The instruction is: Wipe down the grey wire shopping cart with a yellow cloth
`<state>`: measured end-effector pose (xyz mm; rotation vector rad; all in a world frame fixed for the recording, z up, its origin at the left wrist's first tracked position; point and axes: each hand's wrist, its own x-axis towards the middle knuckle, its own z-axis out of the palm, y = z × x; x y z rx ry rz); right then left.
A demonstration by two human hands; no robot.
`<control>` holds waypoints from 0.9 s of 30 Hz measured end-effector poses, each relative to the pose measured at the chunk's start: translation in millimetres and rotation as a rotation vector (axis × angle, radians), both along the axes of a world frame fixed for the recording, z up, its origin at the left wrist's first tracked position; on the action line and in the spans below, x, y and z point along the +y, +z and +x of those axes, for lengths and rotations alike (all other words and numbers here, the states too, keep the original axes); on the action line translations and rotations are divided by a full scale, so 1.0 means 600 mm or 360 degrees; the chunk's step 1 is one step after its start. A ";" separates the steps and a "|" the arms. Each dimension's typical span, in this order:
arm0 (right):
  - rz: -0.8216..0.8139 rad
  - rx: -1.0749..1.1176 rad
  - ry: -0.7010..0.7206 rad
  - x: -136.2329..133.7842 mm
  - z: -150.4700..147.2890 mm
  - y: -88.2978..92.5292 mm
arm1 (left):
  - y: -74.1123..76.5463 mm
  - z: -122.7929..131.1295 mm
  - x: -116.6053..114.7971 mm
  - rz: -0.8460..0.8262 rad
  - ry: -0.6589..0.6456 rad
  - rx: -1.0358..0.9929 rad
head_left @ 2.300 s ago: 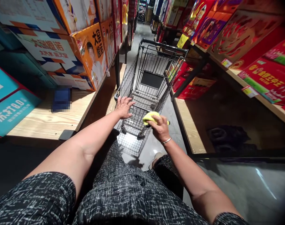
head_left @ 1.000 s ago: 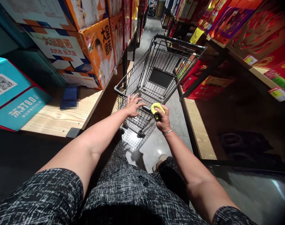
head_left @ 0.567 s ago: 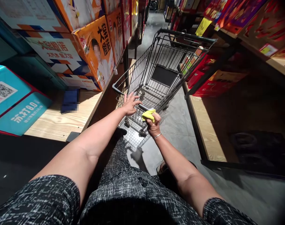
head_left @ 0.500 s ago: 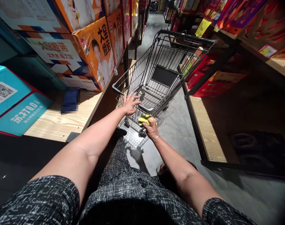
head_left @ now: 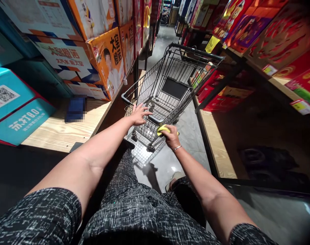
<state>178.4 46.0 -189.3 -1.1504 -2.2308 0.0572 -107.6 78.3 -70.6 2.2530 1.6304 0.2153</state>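
Note:
An empty black wire shopping cart (head_left: 176,89) stands in the aisle, its grey-capped front rim toward me. My left hand (head_left: 139,115) is over that rim with fingers spread; whether it touches the metal I cannot tell. To the right of the rim's corner, my right hand (head_left: 172,136) grips a crumpled yellow cloth (head_left: 163,130), part of which is hidden in the fingers. A thin silver bracelet circles my right wrist.
Orange drink cartons (head_left: 107,64) and a turquoise box (head_left: 24,119) stand on the left wooden shelf (head_left: 60,134), near a dark blue pixelated item (head_left: 75,109). On the right, red gift boxes (head_left: 216,98) fill shelving (head_left: 218,153). The grey floor (head_left: 193,136) runs between.
My right hand has moved slightly right, away from the cart's front, with the cloth. My left hand has shifted a little left, still spread. The view has turned slightly.

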 end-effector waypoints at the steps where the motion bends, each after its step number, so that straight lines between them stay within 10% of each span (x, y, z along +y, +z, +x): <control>1: 0.0103 0.0162 -0.0142 0.011 0.010 0.020 | 0.005 0.004 -0.005 -0.0013 -0.0003 0.0017; 6: 0.0113 0.0517 -0.0441 0.060 0.001 0.069 | 0.017 0.067 -0.050 -0.0003 -0.0073 0.0077; 12: -0.0521 0.0329 -0.0528 -0.014 -0.092 -0.057 | -0.006 0.120 -0.078 0.0157 0.0036 -0.0077; 17: -0.0799 0.0069 -0.0206 -0.067 -0.057 -0.116 | -0.013 0.104 -0.064 0.0104 0.0054 -0.0156; 23: -0.0153 0.0068 -0.0582 0.004 0.021 0.017 | -0.018 0.108 -0.059 0.0122 0.0101 -0.0240; 27: 0.0059 -0.0281 -0.0279 0.041 0.007 0.117 | -0.020 0.121 -0.066 0.0123 0.0123 -0.0282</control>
